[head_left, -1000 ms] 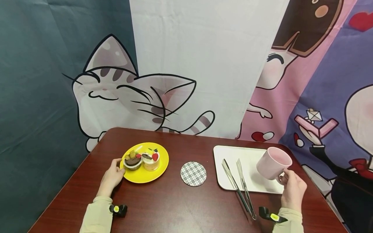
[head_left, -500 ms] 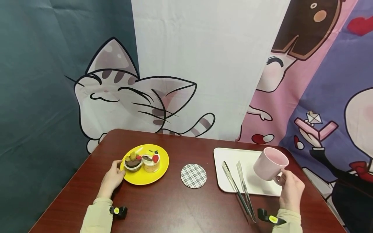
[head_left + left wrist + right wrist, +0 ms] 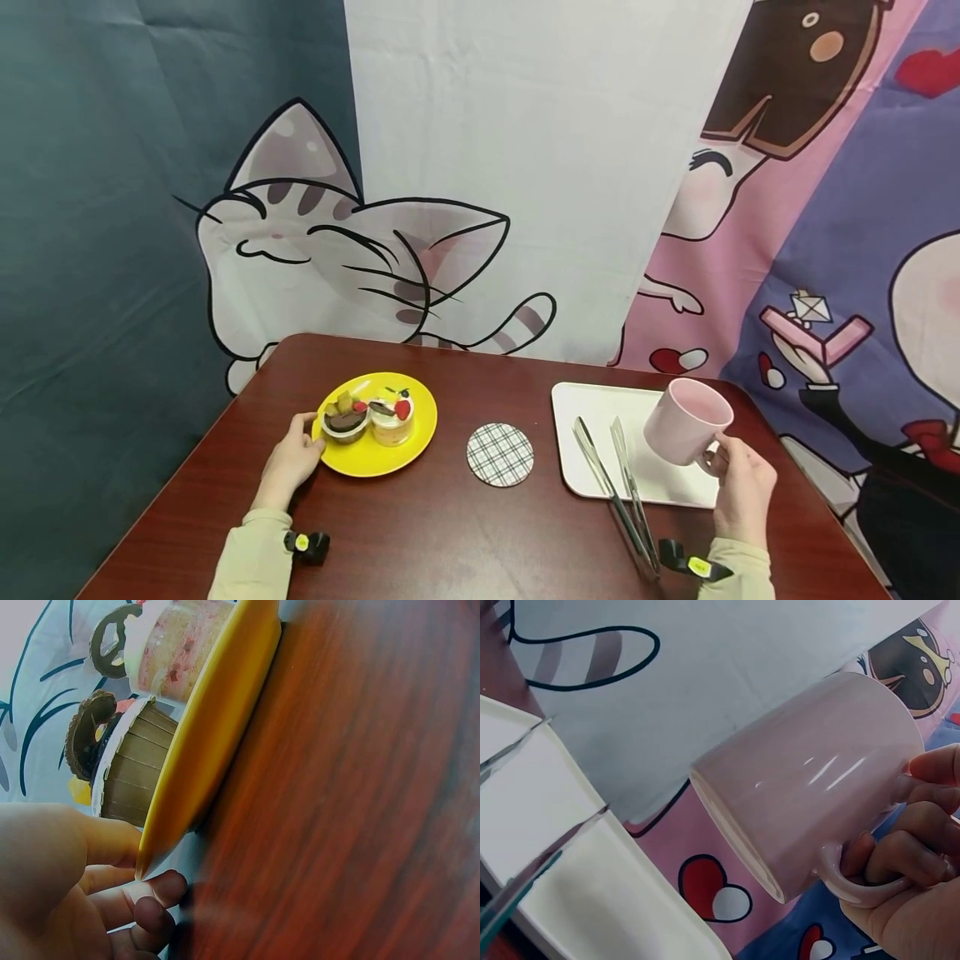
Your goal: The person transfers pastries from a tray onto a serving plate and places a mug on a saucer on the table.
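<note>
My left hand [image 3: 288, 461] pinches the near-left rim of a yellow plate [image 3: 352, 464], thumb on the rim and fingers at its underside, as the left wrist view shows. Two small desserts sit on the plate: a chocolate cupcake [image 3: 135, 765] in a pleated cup and a pink-and-cream cake cup [image 3: 184, 649] topped with fruit. At the right, my right hand [image 3: 744, 487] holds a pink mug [image 3: 678, 425] by its handle [image 3: 855, 891], fingers curled through it. The mug hangs above the white tray [image 3: 600, 396], slightly tilted.
Metal tongs [image 3: 626, 508] lie with their tips on the tray and their other end over the table's near side. A round checked coaster [image 3: 500, 454] lies mid-table between plate and tray. A printed cloth backdrop [image 3: 570, 167] stands behind the brown table [image 3: 457, 542].
My right hand has moved a little to the left with the mug, still over the tray. The left hand stays at the plate's rim.
</note>
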Action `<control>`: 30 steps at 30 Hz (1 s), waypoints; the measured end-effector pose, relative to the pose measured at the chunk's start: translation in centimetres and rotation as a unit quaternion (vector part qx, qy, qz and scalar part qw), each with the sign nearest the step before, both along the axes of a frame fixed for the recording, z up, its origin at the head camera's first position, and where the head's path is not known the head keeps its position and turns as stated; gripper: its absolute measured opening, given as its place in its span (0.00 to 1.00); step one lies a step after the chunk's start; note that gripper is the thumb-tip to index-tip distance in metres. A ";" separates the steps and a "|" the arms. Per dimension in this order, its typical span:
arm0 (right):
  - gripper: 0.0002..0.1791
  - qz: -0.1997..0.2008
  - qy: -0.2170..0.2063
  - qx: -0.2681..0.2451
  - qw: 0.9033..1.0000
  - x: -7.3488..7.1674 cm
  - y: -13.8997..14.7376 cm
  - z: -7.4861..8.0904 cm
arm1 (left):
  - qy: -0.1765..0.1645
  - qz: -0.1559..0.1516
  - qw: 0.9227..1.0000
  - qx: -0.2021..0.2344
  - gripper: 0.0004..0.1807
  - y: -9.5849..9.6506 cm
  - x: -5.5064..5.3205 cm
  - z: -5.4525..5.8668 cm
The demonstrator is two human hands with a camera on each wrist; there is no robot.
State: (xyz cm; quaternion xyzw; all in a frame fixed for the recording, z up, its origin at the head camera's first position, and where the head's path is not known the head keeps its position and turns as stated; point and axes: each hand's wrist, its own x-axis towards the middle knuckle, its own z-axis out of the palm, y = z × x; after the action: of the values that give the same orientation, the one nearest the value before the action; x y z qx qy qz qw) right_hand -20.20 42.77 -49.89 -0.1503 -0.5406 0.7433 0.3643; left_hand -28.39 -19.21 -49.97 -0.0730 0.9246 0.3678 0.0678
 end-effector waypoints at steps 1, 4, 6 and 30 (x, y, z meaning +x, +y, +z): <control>0.19 -0.001 0.007 0.004 1.000 -0.7 1.2 -1.6 | 0.000 0.000 1.000 0.000 0.28 0.0 0.0 0.0; 0.19 -0.028 -0.014 0.004 1.000 -1.5 1.8 -3.1 | 0.000 0.000 1.000 0.000 0.28 0.0 0.0 -0.1; 0.19 -0.030 -0.018 0.002 0.999 -1.6 1.7 -3.2 | 0.000 0.000 1.000 0.000 0.28 0.0 0.0 -0.1; 0.20 0.027 0.003 0.031 0.999 -2.2 0.9 -2.8 | -0.003 0.004 1.000 -0.004 0.29 -0.1 -0.3 -0.2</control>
State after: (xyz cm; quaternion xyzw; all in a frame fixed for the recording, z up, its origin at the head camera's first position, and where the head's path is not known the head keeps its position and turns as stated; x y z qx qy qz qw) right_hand -22.45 43.70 -52.74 -0.1221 -0.5660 0.7365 0.3498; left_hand -28.71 -19.27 -50.17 -0.0776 0.9257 0.3637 0.0686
